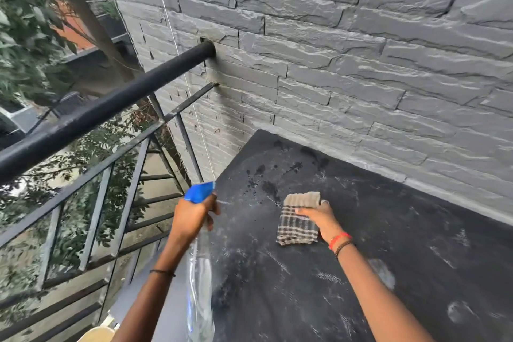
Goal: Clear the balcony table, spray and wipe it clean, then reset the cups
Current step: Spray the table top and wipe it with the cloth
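The black balcony table (pixel 388 244) fills the lower right, dusty with pale streaks and dark wet spots near its far left corner. My left hand (pixel 194 216) grips a clear spray bottle (pixel 200 280) with a blue trigger head, held at the table's left edge with the nozzle pointing toward the far corner. My right hand (pixel 323 219) holds a folded brown checked cloth (pixel 298 219) just over the table top, left of centre. No cups are in view.
A grey stone-clad wall (pixel 333 50) runs along the table's far side. A black metal railing (pixel 97 114) with slanted bars borders the left, with trees and a street beyond. A pale rounded object (pixel 97 334) shows at the bottom edge, left of the table.
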`<state>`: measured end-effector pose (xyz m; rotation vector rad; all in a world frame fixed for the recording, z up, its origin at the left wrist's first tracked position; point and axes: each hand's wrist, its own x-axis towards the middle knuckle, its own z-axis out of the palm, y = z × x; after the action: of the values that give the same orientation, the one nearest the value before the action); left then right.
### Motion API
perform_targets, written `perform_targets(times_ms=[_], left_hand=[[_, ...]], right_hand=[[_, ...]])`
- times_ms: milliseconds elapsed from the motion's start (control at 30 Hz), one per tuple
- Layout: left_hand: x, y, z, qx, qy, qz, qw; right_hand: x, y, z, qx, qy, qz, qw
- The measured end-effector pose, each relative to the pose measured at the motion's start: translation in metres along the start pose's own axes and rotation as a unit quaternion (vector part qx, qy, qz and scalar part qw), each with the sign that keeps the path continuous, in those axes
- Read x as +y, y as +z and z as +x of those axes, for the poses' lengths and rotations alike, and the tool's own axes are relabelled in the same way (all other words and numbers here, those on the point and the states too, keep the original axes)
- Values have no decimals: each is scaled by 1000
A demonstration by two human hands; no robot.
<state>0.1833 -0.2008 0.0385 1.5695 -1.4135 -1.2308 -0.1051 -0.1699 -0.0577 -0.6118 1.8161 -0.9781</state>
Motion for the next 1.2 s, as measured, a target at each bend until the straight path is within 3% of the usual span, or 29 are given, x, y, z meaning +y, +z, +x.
perform_targets(times_ms=[33,100,200,300,433,600,767,867,967,1200], left_hand=[[0,-4,10,5,3,-5,1000],[-2,-9,27,7,3,-5,1000],[-6,-10,47,-1,5,-4,1000],[-12,-8,64,-10,-4,-10,1000],[-14,-6,81,-13,-6,-17,1000],[-14,-11,99,-23,-13,-31,999],[-13,-18,114,-18,-24,-74,997],[-10,-21,117,-19,-16,-78,997],[-9,-21,118,-18,-17,-67,997],[-8,-18,127,-5,-28,-67,997]], right_hand=[[1,10,8,65,-42,-135,988],[10,29,15,144,-127,-359,913],[36,54,14,134,-164,-430,878],[42,72,31,148,-159,-448,867],[13,119,59,102,-182,-463,861],[28,161,37,14,-319,-516,795],[47,102,27,7,-368,-557,744],[27,84,68,22,-314,-584,748],[-8,112,111,20,-272,-574,772],[-20,202,92,-87,-377,-569,726]])
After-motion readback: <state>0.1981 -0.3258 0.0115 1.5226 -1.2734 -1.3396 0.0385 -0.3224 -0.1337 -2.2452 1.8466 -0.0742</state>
